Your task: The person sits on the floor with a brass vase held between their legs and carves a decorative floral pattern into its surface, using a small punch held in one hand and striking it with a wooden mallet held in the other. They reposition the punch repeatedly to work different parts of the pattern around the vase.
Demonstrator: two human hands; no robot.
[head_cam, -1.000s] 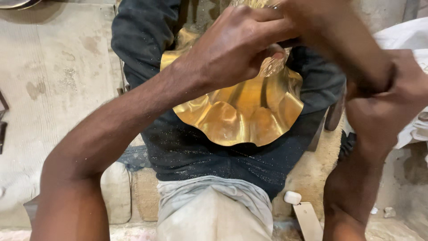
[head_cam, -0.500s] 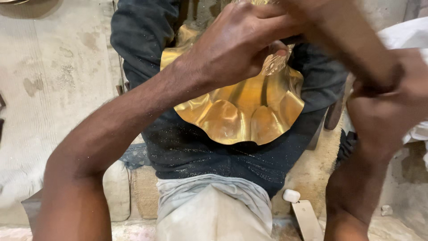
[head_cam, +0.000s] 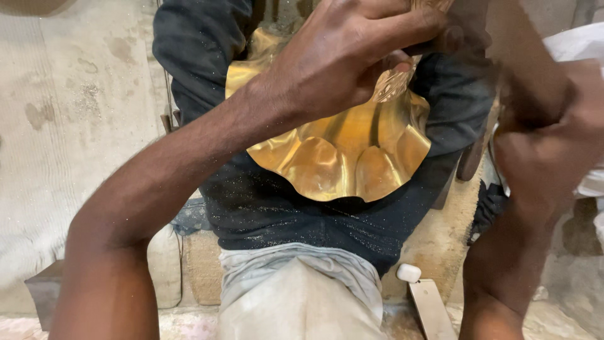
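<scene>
Left hand (head_cam: 352,56): was clenched on the fluted brass piece (head_cam: 346,157) near its centre.
Right hand (head_cam: 547,151): blurred; grip could not be told.
Handling: judged thin, stiff, sharp-rimmed.

One scalloped brass dish (head_cam: 343,157), two hands: the left (head_cam: 352,56) and the right (head_cam: 547,157). One small white block (head_cam: 409,272), one flat strip (head_cam: 433,310).

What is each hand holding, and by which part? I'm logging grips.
The left hand grips the fluted brass piece at its upper, narrower part. The right hand is blurred; its hold cannot be told.
</scene>
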